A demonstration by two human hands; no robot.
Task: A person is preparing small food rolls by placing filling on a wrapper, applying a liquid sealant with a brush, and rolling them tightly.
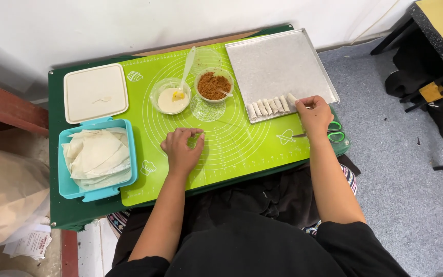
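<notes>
My right-hand fingers (pixel 303 104) pinch a small pastry roll (pixel 292 97) at the near edge of the metal baking tray (pixel 278 61), last in a row of rolled pieces (pixel 267 107). My right hand (pixel 315 114) hovers over green-handled scissors (pixel 334 131). My left hand (pixel 181 149) rests on the green silicone mat (pixel 232 149), fingers curled loosely, holding nothing. Left of it, a blue container (pixel 67 179) holds pastry sheets (pixel 97 156).
</notes>
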